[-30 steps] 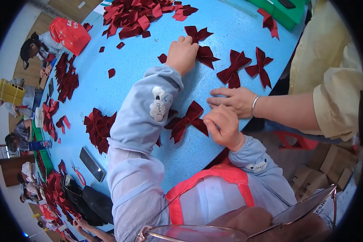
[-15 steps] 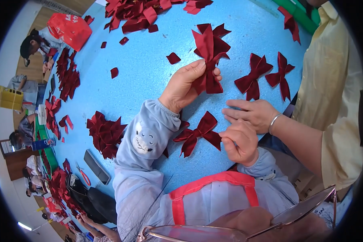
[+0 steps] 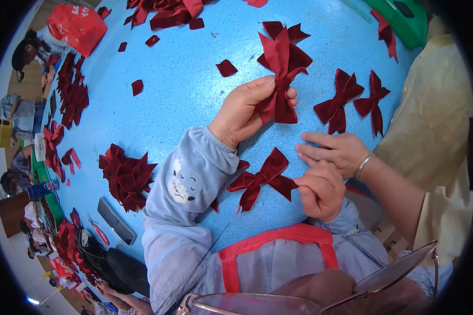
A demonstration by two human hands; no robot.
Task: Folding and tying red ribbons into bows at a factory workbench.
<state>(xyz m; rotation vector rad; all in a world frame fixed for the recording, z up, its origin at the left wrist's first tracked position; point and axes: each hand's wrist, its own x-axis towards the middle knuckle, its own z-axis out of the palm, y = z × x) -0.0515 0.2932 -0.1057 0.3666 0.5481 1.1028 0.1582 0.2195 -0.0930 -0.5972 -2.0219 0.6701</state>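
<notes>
Head view: a dark red ribbon pile [image 3: 125,176] and a phone [image 3: 115,220] lie leftward on the blue table [image 3: 178,94]; a co-worker's hand [image 3: 344,153] crowds the right hand [image 3: 321,191]. Unlike a second ago, the left hand [image 3: 247,107] displays a red bow [image 3: 281,84], gripped between thumb and fingers. The right curls near another bow [image 3: 261,178]; whether it pinches anything, I cannot tell.

Dk-red bows [image 3: 281,81], speckled lt-blue tbl [image 3: 178,105], gry-blue sleeve [image 3: 211,160] w/ wht patch [image 3: 180,190], pale-yel shirt [image 3: 431,110]
</notes>
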